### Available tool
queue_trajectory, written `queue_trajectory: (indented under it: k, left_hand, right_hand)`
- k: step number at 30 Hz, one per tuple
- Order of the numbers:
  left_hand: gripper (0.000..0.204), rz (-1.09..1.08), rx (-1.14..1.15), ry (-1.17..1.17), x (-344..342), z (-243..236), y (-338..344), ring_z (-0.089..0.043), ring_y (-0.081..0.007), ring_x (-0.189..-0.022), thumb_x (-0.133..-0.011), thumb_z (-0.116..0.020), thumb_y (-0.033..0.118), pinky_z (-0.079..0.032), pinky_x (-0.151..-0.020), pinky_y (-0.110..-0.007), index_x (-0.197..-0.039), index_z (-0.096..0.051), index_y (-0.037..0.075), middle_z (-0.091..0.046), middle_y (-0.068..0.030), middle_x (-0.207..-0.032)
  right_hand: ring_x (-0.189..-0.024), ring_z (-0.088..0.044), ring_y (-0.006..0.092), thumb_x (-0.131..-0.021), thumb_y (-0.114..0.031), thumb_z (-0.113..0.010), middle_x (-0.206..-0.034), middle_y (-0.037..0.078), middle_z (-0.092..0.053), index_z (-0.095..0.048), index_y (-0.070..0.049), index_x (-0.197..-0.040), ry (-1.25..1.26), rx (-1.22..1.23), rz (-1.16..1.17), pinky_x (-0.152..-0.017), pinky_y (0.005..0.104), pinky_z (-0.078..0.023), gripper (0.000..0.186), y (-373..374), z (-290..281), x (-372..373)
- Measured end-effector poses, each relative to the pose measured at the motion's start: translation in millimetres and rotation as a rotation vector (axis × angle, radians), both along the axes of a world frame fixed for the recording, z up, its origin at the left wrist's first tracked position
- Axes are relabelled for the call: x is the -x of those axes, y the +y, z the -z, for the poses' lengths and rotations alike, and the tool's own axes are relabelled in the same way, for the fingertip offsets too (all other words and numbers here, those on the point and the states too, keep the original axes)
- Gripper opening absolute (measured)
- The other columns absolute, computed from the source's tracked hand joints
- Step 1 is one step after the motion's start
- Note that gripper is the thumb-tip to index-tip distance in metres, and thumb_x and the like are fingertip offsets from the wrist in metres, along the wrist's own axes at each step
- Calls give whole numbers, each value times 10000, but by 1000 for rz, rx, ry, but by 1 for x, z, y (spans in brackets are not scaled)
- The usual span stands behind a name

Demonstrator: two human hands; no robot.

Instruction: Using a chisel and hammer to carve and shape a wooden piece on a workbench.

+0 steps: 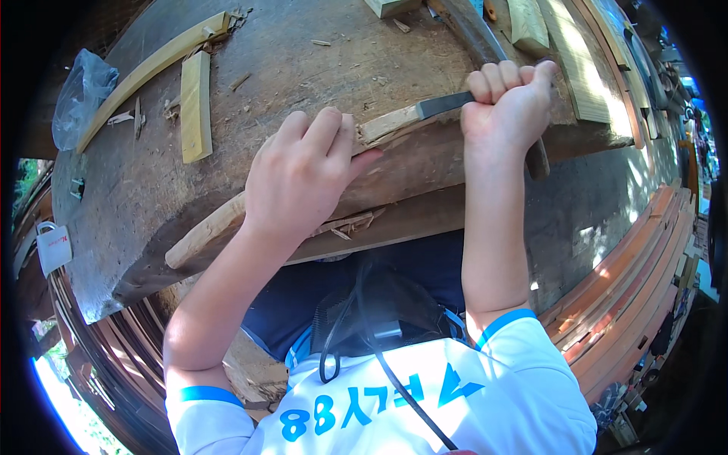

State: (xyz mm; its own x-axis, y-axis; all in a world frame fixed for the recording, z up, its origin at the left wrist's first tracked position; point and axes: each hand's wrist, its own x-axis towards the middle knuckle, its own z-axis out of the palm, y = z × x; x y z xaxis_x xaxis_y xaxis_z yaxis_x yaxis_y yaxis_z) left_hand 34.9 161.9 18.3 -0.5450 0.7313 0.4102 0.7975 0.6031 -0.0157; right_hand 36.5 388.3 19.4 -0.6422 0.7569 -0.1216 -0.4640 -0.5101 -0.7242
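Note:
A long, pale wooden stick (206, 231) lies along the near edge of the workbench, its left end rounded. My left hand (299, 171) is closed around its middle and hides that stretch. Past my fingers the stick's right part looks freshly cut and rough. My right hand (506, 106) makes a fist round a chisel, whose handle is hidden in the palm. The flat, dark chisel blade (446, 105) points left and meets the stick's right end. Behind my right fist runs a dark wooden bar (470, 30), partly covered by it.
The thick wooden workbench (303, 68) carries a curved wood strip (159, 64), a short pale block (196, 110), wood chips and a plastic bag (83, 98). Boards (580, 68) lie at the right. A white padlock-shaped item (54, 249) is at the left. Planks (629, 280) are stacked low right.

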Motion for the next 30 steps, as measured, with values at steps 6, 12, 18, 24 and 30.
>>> queue_trajectory:
  k: [6,12,18,24,30]
  left_hand:
    - [414,-11,0,-3,-1,0,2,-601,-180,-766,-753,-866,328,-542,-650,-303,-987,-689,37,-596,-24,-906]
    - [423,-11,7,37,2,1,2,-595,-180,-746,-745,-877,333,-538,-638,-304,-985,-689,40,-588,-22,-880]
    - [411,-4,-20,36,2,2,9,-594,-184,-740,-758,-874,328,-536,-632,-305,-992,-686,46,-584,-23,-871]
    - [402,-21,-11,7,4,1,7,-599,-189,-794,-789,-807,358,-550,-659,-311,-986,-701,24,-574,-30,-882]
    - [410,-58,20,16,3,0,0,-598,-194,-759,-770,-864,342,-537,-648,-310,-1004,-693,52,-586,-22,-875]
  right_hand:
    - [-523,-125,129,-1136,-459,-347,-596,-39,-173,-250,-150,-721,-7,33,-36,-486,324,-144,526,-11,-1,2]
    - [-501,-128,120,-1138,-460,-334,-570,-46,-198,-275,-150,-728,23,52,-3,-472,322,-152,517,-15,0,3]
    - [-481,-146,120,-1137,-461,-346,-544,-36,-215,-303,-140,-730,56,38,-63,-465,313,-154,520,-2,10,-3]
    - [-458,-150,127,-1126,-514,-351,-529,-56,-203,-301,-150,-661,93,-51,-78,-451,319,-157,593,-13,-3,6]
    - [-512,-114,127,-1135,-451,-365,-580,-33,-164,-295,-141,-688,70,47,-156,-479,325,-132,549,-50,-12,4]
